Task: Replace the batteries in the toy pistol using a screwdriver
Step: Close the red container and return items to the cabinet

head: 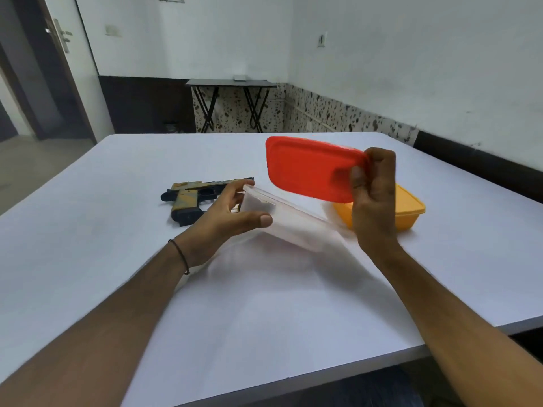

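Head view: the toy pistol lies flat on its side on the white table, just beyond and to the outside of your left hand. Its tan slide is on the far side and its dark handle angles back toward you. Neither hand holds it. Your left fingers overlap its muzzle end from this angle, and you cannot tell whether they touch it.

Your left hand grips the left end of a clear tub, with the thumb along the near wall and the fingers curled over the far rim. The tub is tilted, with that end raised. What is inside does not show through the cloudy plastic.

Your right hand pinches the right edge of a red lid, thumb on the near face and fingers folded behind it. The lid is held tilted above the tub, clear of its rim.

Just behind your right hand a closed yellow tub sits on the table. A dark cord band circles your left wrist. Well beyond both hands, a small folding table stands against the wall.
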